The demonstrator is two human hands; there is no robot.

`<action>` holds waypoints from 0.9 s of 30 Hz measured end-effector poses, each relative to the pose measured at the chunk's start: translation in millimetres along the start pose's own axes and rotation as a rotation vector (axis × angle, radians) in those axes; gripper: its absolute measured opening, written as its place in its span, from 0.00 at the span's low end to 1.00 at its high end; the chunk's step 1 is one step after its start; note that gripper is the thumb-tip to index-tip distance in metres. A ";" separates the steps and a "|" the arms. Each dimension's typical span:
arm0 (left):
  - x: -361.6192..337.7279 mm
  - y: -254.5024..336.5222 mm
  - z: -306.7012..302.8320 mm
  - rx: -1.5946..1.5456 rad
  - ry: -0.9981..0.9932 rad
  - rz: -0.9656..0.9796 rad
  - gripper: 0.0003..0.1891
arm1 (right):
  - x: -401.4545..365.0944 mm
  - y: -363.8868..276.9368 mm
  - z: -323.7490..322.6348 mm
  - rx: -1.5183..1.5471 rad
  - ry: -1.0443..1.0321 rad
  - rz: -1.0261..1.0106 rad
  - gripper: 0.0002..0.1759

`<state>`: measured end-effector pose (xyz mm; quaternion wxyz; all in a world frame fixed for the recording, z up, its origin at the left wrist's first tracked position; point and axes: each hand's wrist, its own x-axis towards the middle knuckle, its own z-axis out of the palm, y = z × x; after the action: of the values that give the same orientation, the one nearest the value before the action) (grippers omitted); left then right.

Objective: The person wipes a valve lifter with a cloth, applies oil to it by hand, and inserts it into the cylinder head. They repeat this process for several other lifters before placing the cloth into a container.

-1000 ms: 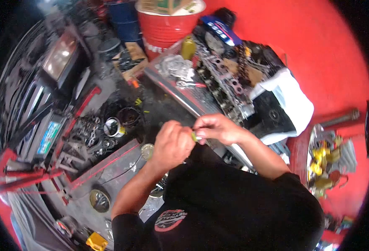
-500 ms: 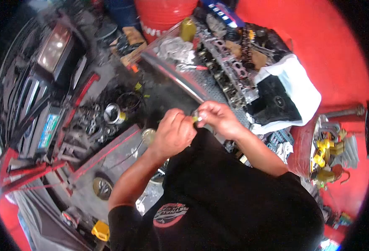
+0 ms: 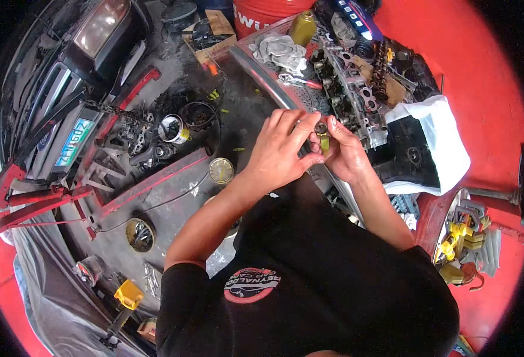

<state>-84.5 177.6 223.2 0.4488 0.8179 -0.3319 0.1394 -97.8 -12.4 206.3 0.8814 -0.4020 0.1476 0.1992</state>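
My left hand (image 3: pixel 281 146) and my right hand (image 3: pixel 346 150) meet in front of my chest, beside the bench's metal edge. Between them is a small metal part with a yellow-green piece (image 3: pixel 325 143) on it; its exact kind is too small to make out. The right thumb and fingers are closed on it. From the other side, the left fingers bend against it, with the left thumb held lower and apart. Just beyond my hands, a cylinder head (image 3: pixel 348 89) lies on the perforated bench top (image 3: pixel 277 35).
A crumpled rag (image 3: pixel 281 52) and a gold bottle (image 3: pixel 303 28) are on the bench. To the right lies a black pan on white cloth (image 3: pixel 449 143). Left are red metal legs (image 3: pixel 155 178), a white tub (image 3: pixel 173 128), loose engine parts and a car front (image 3: pixel 65 119).
My view has shifted, so the scene sits farther right. The left hand has turned from a fist-like pinch to straighter fingers, the thumb away. The small part stays between both hands.
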 end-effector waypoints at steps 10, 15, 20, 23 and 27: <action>-15.8 -2.0 29.7 0.088 0.368 -0.097 0.22 | 17.5 8.5 13.0 0.101 0.150 0.071 0.26; -21.1 3.0 35.5 0.120 0.301 -0.120 0.19 | 23.4 19.0 15.0 0.109 0.172 0.053 0.25; -24.5 -3.3 35.5 0.114 0.231 -0.164 0.17 | 23.5 20.3 27.2 0.108 0.169 0.019 0.20; -24.6 -9.3 32.5 0.165 0.223 -0.061 0.15 | 22.7 23.3 25.2 0.128 0.148 0.014 0.18; -24.8 -16.8 21.3 0.149 0.222 0.020 0.11 | 23.6 22.1 11.3 0.101 0.031 0.036 0.15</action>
<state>-93.2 176.6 187.5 0.4193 0.8252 -0.2771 0.2579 -86.3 15.0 189.2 0.8945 -0.3571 0.1785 0.2011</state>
